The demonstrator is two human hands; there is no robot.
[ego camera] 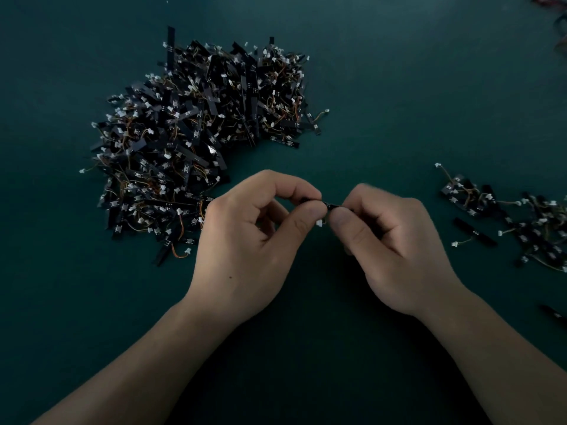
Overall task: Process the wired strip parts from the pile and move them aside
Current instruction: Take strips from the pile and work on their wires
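Pinching one small black wired strip part [330, 205] at its two ends, the left hand [245, 240] and right hand [395, 250] meet at frame centre. The large pile of black wired strips [196, 142] lies upper left on the dark green table [399, 87], and a smaller cluster of strips [527, 219] lies at the right edge.

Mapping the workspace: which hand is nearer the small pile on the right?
Right. The right hand is just left of the small pile; the left hand is farther left, beside the big pile. Both pinch one strip.
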